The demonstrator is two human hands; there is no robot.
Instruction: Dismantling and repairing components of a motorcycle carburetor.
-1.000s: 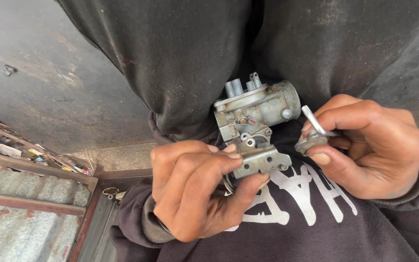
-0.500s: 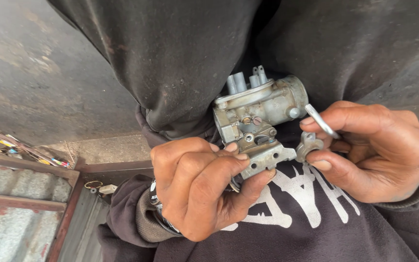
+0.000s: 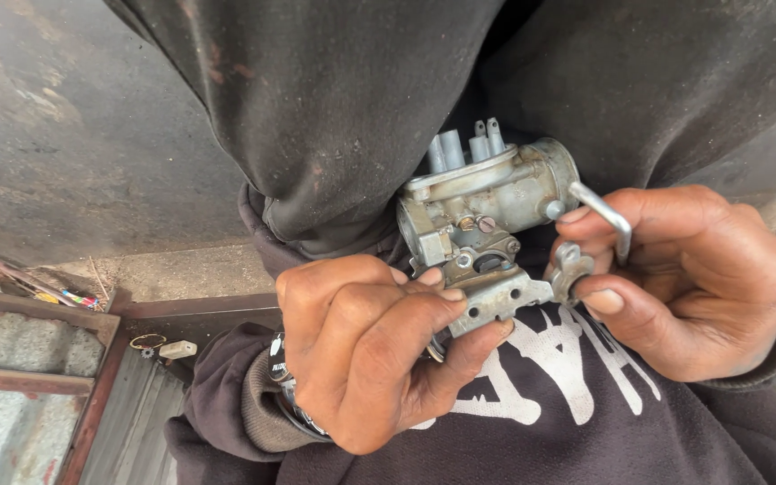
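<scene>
A grey metal carburettor is held up in front of the person's dark sweatshirt, between both hands. Its long axis runs roughly left to right across the view, tilted slightly up toward the right, where its round end faces. Short tubes stick up from its top, and a flat flange plate with holes juts down and toward the camera.

The left hand is closed around the lower part, thumb and fingers pinching the flange plate. The right hand is curled shut at the right end, fingertips pinching a small lever piece, with a bent metal rod passing along its fingers.

Below left lie corrugated metal sheets and a keyring.
</scene>
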